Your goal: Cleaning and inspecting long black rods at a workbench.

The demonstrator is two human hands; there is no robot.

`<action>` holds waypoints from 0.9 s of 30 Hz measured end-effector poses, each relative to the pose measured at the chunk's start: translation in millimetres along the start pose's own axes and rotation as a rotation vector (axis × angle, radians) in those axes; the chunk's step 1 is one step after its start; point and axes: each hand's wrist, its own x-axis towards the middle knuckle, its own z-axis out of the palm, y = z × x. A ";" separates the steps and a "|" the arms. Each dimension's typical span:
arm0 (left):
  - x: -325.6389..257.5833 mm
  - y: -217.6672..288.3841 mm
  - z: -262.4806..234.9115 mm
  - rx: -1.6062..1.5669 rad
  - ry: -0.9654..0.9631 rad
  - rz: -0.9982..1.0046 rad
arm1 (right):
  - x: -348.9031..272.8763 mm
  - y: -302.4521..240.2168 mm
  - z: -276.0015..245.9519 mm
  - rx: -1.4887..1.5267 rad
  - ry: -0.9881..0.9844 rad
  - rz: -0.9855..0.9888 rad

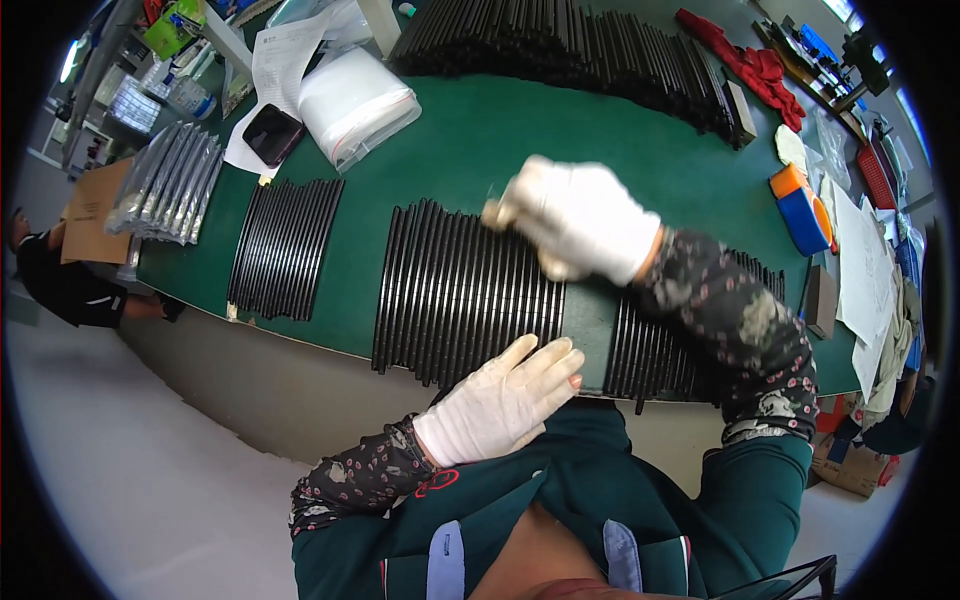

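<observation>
head view: the left hand (497,402) is spread flat, fingers extended, at the near ends of the middle rods (455,290), which lie side by side on the green bench (470,135). the right hand (588,218), blurred, curls at their far right corner; whether it grips anything, i cannot tell. left rods (287,250) lie apart, near a phone (272,135).

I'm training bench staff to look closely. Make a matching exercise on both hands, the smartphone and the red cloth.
1. Left gloved hand
2. Right gloved hand
3. Smartphone
4. Red cloth

A. On white paper
B. Right of the large black rod pile
C. At the near ends of the middle row of rods
D. At those rods' far ends

1-C; 2-D; 3-A; 4-B
</observation>
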 end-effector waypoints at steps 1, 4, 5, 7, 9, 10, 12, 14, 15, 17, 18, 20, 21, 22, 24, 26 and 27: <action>-1.3 3.5 0.9 -0.007 -0.006 -0.016 | -10.8 -25.5 7.8 0.154 -0.202 -0.018; -0.6 6.3 0.3 -0.007 -0.002 0.007 | -17.6 -34.1 10.7 0.179 -0.259 -0.102; 0.3 7.9 -2.6 -0.011 -0.010 -0.001 | -10.5 -19.2 0.2 0.060 -0.231 0.017; 2.3 9.0 -4.0 -0.015 -0.009 0.009 | -14.1 34.3 -5.5 -0.107 -0.121 0.220; 4.3 7.4 -6.6 -0.058 -0.034 -0.010 | -10.7 38.3 -33.8 -0.281 -0.050 0.483; 6.4 10.4 -9.5 -0.056 -0.026 -0.020 | -15.4 34.8 -42.9 -0.200 0.078 0.491; 17.4 17.0 -21.0 -0.070 0.000 -0.035 | -23.8 30.5 -63.8 -0.167 0.174 0.513; 44.3 24.4 -27.6 -0.092 0.023 0.068 | -39.3 28.2 -80.5 -0.131 0.187 0.618; 57.3 28.4 -23.7 -0.123 0.035 0.110 | -46.6 30.3 -82.9 -0.104 0.214 0.643; 78.0 36.6 -8.0 -0.171 0.073 0.180 | -58.9 29.6 -88.1 -0.065 0.207 0.728; 85.4 37.3 2.2 -0.197 0.078 0.180 | -64.6 29.0 -91.7 -0.067 0.197 0.757; 89.2 32.9 23.7 -0.216 0.021 0.125 | -75.4 27.1 -95.3 -0.075 0.175 0.773; 88.1 30.6 21.8 -0.187 -0.002 0.122 | -81.5 27.0 -97.4 -0.076 0.158 0.791; 84.1 30.3 16.2 -0.183 -0.019 0.091 | -86.4 28.1 -100.6 -0.078 0.160 0.796; 69.6 22.8 6.9 -0.132 -0.020 0.060 | -94.3 28.2 -106.8 -0.117 0.167 0.784; 55.9 18.9 -2.6 -0.086 -0.034 -0.005 | -97.4 27.4 -108.1 -0.112 0.192 0.791; 52.8 19.1 -7.7 -0.071 -0.051 -0.004 | -95.5 21.9 -107.2 -0.139 0.183 0.768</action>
